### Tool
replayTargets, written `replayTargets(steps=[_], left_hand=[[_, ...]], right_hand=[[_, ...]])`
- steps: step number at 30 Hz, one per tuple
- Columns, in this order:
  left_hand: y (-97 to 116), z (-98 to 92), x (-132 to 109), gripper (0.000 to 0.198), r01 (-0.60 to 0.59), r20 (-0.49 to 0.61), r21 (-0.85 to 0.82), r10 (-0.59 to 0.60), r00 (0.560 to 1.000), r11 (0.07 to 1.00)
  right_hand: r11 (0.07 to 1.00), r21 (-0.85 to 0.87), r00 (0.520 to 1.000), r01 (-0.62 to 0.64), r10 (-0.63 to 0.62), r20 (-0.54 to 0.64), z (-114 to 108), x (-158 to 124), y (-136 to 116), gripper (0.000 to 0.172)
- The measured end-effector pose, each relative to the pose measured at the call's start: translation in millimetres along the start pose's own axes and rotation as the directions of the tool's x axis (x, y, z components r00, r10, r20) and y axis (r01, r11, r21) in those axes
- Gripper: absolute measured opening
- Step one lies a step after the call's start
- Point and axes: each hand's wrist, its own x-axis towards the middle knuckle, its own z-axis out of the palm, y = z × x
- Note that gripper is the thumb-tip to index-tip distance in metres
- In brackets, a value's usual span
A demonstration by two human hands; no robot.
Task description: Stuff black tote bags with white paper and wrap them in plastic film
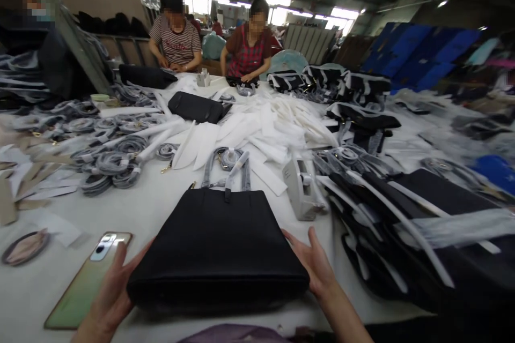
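Observation:
A black handbag [219,241] lies on the white table right in front of me, its base towards me. Wrapped handles [246,174] and a coiled strap [229,158] stretch out beyond its far end. My left hand [115,284] grips the bag's left side, thumb raised and fingers partly hidden behind the bag. On the opposite side my right hand [311,262] holds the right edge, its thumb also up and its fingertips hidden. A green phone [80,289] lies beside my left hand.
A tape dispenser [301,193] stands right of the bag, near a pile of black bags [386,225]. Coiled wrapped straps [115,161] lie at left, white sheets [273,123] mid-table. Two people [175,37] work across the table, another black bag [197,107] before them.

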Motion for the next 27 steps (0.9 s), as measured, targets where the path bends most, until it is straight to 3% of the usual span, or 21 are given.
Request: replayTargets(steps=[3,6,9,14,16,18,22,24,27], left_hand=[[0,-8.7,6,0.079,0.032,0.133,-0.043,-0.026,0.991,0.999],[7,3.6,10,0.078,0.077,0.301,-0.025,-0.066,0.951,0.997],[9,10.3,6,0.076,0.104,0.346,0.016,-0.103,0.932,0.994],[10,-2.6,9,0.076,0.085,0.339,0.058,-0.1,0.935,0.995],[20,1.8,20,0.076,0.1,0.32,0.1,-0.127,0.939,0.99],[33,18.1,35,0.077,0.136,0.252,0.164,-0.175,0.952,0.977],[57,68.1,67,0.081,0.193,0.033,0.32,-0.215,0.976,0.927],[64,86.4,82,0.087,0.174,0.0,0.347,-0.185,0.983,0.922],[67,97.2,101,0.092,0.153,0.017,0.322,-0.167,0.986,0.934]], right_hand=[[0.998,0.056,0.999,0.011,-0.014,0.05,17,1,4,0.068],[0.997,0.074,0.997,0.01,-0.016,0.08,27,6,1,0.072],[0.998,0.057,0.996,0.009,-0.014,0.086,25,7,1,0.075],[1.0,0.017,0.995,0.014,-0.016,0.094,16,10,4,0.079],[1.0,-0.027,0.995,0.004,-0.001,0.099,14,15,1,0.079],[0.997,-0.077,0.995,-0.009,0.017,0.097,13,22,-6,0.079],[0.986,-0.165,0.996,-0.009,0.024,0.085,11,47,-26,0.078],[0.976,-0.219,0.996,0.001,0.017,0.084,12,63,-35,0.076],[0.957,-0.291,0.993,0.011,0.025,0.116,20,88,-44,0.079]])
